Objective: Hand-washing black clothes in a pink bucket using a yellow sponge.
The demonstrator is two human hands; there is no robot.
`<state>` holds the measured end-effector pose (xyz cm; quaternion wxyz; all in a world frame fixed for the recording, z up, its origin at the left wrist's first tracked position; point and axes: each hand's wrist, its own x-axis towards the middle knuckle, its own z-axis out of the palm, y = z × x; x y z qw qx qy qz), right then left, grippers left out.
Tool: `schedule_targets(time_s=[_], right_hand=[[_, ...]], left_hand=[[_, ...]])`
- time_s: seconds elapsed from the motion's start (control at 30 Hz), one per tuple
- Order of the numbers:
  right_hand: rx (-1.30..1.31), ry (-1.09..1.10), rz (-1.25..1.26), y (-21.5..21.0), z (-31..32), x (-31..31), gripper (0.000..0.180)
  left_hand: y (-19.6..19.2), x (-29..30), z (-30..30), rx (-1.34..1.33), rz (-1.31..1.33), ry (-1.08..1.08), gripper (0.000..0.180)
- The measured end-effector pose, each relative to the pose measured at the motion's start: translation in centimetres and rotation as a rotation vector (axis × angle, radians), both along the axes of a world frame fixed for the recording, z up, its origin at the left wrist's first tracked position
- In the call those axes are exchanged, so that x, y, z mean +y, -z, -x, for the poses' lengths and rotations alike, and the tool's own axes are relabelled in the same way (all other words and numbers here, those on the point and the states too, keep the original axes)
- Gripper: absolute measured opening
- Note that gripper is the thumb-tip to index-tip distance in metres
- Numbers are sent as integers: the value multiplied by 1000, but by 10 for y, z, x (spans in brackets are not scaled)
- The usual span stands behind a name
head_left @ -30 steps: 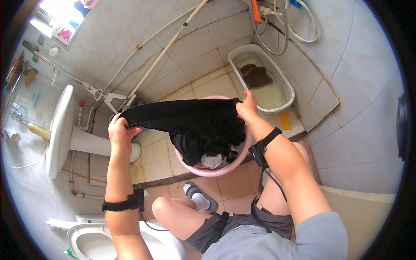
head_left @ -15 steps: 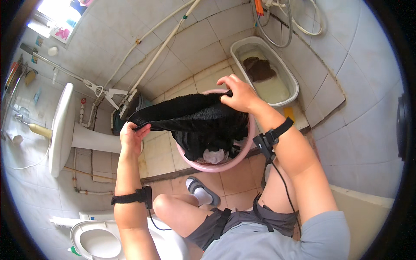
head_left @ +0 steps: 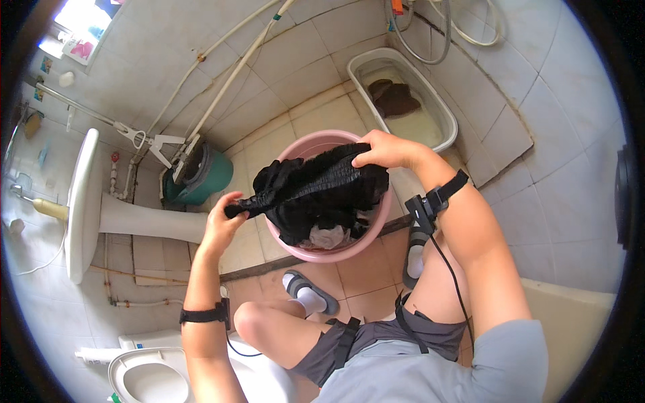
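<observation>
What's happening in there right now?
A person holds a black cloth between both hands above a pink basin. The left hand grips a narrow, bunched end out past the basin's left side; the right hand grips the other end near the basin's far right side. More black fabric lies below, though where one piece ends is unclear, with a white cloth in the basin too. Beyond, a tub holds something brown.

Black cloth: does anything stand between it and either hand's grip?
Nothing visible does: the left hand's grip has the black cloth by one end, the right hand's grip by its edge; its middle is over the basin.
</observation>
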<state>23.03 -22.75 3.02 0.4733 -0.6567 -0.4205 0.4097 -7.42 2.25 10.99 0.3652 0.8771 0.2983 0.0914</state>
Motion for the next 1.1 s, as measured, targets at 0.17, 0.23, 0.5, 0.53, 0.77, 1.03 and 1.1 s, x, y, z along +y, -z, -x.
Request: schedule_targets(time_s=[0.17,0.23,0.5,0.53,0.77,1.03,1.1], right_hand=[[-58,22,62,4,-3,-2,50],[-391,46,-121,10,5,-4,61],[-1184,-136,-256,16,39,-7,79],[-1250,-106,-204,27,39,-6,73],[-1062,29,-236,13,23,-11,50],[-509,169,-150,13,0,-13,31],[-282,188,-79,19,-11,-14,26]], left_hand=[[1,-25,-17,-134,3,-166,16],[-2,-26,-18,-86,26,-190,20],[5,-3,11,93,-420,295,46],[6,-3,11,120,-467,294,47],[8,-5,17,142,-546,354,52],[10,-8,11,31,-240,229,24],[7,-11,2,61,-9,102,16]])
